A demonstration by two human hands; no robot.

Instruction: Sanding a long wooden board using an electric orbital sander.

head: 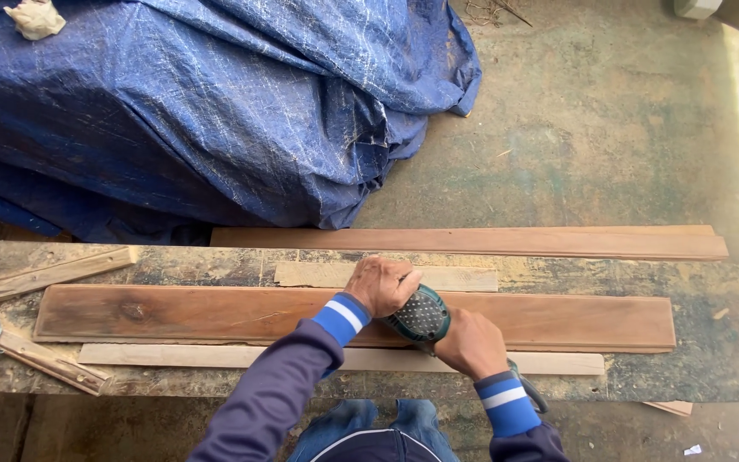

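Smooth matt wooden board [215,315], dimpled plastic sander [421,315], crinkled woven tarpaulin [215,103]

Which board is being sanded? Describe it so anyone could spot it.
On the long, stained workbench before the blue tarp, it is the wide reddish-brown plank under the green sander. Its neighbours are narrower, paler strips.

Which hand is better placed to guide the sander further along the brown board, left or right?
Probably the left hand. It rests on top of the green sander, over the brown board, so it can steer. The right hand holds the rear grip, nearer the bench edge.
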